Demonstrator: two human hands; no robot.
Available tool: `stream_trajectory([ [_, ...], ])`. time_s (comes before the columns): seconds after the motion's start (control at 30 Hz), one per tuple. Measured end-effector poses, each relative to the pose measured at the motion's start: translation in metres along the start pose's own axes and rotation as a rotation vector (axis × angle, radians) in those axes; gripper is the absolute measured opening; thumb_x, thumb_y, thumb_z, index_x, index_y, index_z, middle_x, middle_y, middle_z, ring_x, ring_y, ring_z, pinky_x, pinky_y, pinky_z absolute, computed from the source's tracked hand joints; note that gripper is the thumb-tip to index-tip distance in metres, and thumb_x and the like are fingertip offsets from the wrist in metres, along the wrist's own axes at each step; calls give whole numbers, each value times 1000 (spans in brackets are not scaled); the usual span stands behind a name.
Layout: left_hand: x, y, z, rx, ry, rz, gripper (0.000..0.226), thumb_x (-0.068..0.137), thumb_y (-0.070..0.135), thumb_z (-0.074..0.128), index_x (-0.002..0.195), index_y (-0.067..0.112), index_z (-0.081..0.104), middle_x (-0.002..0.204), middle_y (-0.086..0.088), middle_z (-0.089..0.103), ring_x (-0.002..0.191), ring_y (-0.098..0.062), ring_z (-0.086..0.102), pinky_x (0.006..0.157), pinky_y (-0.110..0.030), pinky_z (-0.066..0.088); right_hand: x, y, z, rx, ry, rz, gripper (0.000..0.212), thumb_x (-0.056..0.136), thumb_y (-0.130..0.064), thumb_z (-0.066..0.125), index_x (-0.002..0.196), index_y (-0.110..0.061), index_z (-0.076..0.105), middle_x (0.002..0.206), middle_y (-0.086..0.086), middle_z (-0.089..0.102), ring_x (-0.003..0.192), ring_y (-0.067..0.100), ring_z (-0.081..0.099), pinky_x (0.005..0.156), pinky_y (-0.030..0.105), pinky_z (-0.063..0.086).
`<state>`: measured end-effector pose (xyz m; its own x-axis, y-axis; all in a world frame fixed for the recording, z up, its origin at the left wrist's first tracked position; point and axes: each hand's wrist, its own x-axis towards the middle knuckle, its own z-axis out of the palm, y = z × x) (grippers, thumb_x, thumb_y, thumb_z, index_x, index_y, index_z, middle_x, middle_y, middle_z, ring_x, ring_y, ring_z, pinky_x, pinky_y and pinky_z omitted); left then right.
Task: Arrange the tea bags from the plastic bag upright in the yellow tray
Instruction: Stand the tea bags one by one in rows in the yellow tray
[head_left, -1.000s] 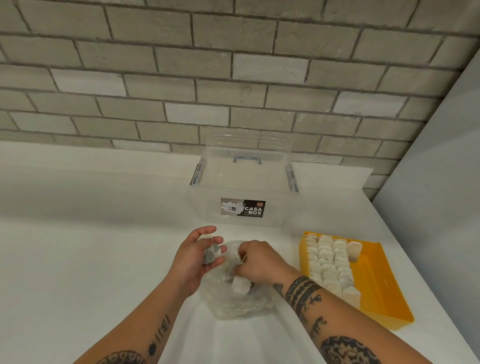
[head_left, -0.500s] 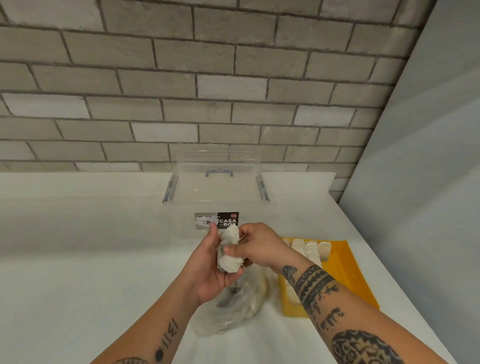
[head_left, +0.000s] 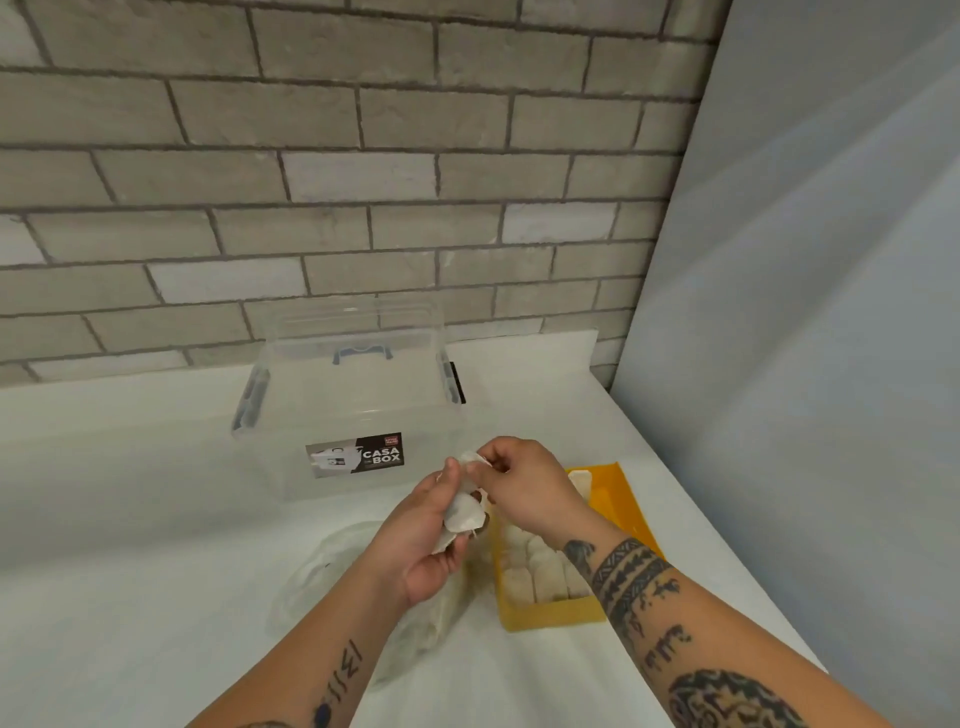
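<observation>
Tea bags lay bunched in my left hand, whose grip was curled round them above the white worktop. My right hand pinched the top of one bag between its fingertips, just above my left thumb. Below and to the right sat the yellow tray, holding rows of upright bags. The plastic bag lay crumpled under my left wrist, with the clear box beyond it.
</observation>
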<state>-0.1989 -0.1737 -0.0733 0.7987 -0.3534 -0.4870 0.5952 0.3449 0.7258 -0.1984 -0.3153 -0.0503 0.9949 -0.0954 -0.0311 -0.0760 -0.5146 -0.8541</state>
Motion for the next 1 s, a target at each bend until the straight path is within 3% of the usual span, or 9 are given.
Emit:
stream_trajectory([
  [0.07,5,-5,11,-30,-31,-17,36,79,49,70,103,22,63,76,0,65,67,-16,57,32,-15,39,3,8,-16,19,34,12,16,92,-35,67,81,-24,68,78,0,71,76,21,68,71,36,53],
  [0.17,14,-10,23,-29,-36,-16,29,77,39,74,99,23,64,77,0,65,62,-16,58,30,-16,38,9,16,-45,-7,55,-2,13,93,-31,67,82,-26,68,78,-1,72,76,20,70,70,32,53],
  [0.33,25,-12,44,253,15,114,13,89,34,74,99,26,72,82,3,69,65,-15,60,47,-20,37,18,20,-97,-183,-39,-70,11,93,-33,68,91,-24,72,81,-8,72,69,3,66,63,20,49],
  [0.5,40,-13,69,431,-55,218,7,93,23,72,95,17,71,82,-4,68,55,-17,55,44,-20,35,29,28,-123,-287,-117,-93,11,88,-35,74,96,-28,73,85,-12,70,76,1,64,65,16,46],
  [0.8,74,-32,85,441,128,287,7,94,18,72,100,15,75,76,-2,68,48,-14,50,44,-22,37,55,59,-150,-454,-183,-181,7,90,-25,71,96,-26,74,89,-14,68,81,3,61,66,16,44],
  [1.0,87,-50,74,393,231,316,8,95,18,71,100,19,76,79,-2,71,60,-21,56,51,-27,41,63,103,-141,-605,-313,-127,8,89,-25,70,97,-26,72,94,-10,63,86,9,60,67,21,45],
])
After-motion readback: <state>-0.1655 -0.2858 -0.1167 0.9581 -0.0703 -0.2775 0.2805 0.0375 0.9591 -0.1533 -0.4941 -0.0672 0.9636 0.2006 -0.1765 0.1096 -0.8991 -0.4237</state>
